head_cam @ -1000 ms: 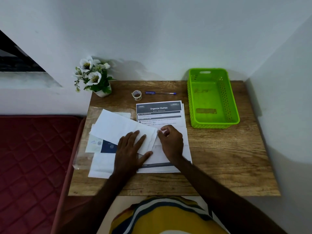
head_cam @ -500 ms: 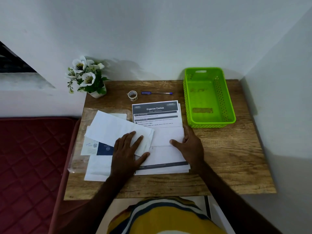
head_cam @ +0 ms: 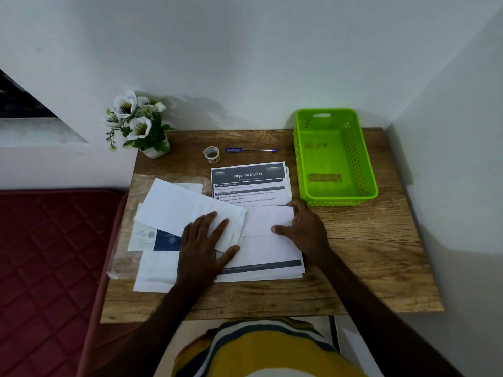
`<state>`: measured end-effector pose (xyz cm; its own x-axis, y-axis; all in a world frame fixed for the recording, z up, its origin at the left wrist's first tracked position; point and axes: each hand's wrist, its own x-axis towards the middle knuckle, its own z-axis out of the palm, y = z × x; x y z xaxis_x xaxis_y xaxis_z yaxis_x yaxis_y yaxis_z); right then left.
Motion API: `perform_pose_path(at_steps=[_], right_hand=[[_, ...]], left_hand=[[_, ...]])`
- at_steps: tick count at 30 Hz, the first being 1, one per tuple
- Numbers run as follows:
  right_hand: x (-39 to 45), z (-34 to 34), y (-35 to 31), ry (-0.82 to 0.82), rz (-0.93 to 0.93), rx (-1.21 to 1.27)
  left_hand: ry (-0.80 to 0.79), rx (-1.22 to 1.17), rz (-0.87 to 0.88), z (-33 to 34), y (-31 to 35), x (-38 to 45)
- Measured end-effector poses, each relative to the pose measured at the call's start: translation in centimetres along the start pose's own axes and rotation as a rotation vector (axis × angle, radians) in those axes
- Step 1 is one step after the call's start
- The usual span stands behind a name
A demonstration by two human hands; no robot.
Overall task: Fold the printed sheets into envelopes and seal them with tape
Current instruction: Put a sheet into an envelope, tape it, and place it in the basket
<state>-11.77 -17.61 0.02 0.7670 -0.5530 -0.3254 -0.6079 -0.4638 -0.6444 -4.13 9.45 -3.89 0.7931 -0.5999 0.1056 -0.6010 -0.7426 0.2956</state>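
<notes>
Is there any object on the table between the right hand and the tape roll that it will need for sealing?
Nothing upright blocks the way. Between the right hand and the tape roll lies only the flat printed sheet. The pen lies beside the roll, to its right.

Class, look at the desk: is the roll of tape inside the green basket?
No. The tape stands on the desk, left of the pen, outside the basket.

Bare forearms; striped top [head_cam: 261,346] (yellow, white, possibly navy).
</notes>
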Motion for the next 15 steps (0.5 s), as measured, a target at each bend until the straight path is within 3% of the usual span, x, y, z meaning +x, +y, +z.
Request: perform_pose_path(at_steps=[7,11,15], right_hand=[[-0.2,-0.2,0.2,0.092,-0.048,0.031],[-0.8,-0.3,0.4,0.119,-0.023,0.221],[-1.4,-0.7,0.0,0.008,-0.042,0.462]], left_hand=[[0.001,0.005,0.001,0.1,-0.2,0.0],[-0.003,0.012,-0.007,0.1,-0.1,0.0],[0.006,0.013,-0.007,0.3,-0.1,0.0]])
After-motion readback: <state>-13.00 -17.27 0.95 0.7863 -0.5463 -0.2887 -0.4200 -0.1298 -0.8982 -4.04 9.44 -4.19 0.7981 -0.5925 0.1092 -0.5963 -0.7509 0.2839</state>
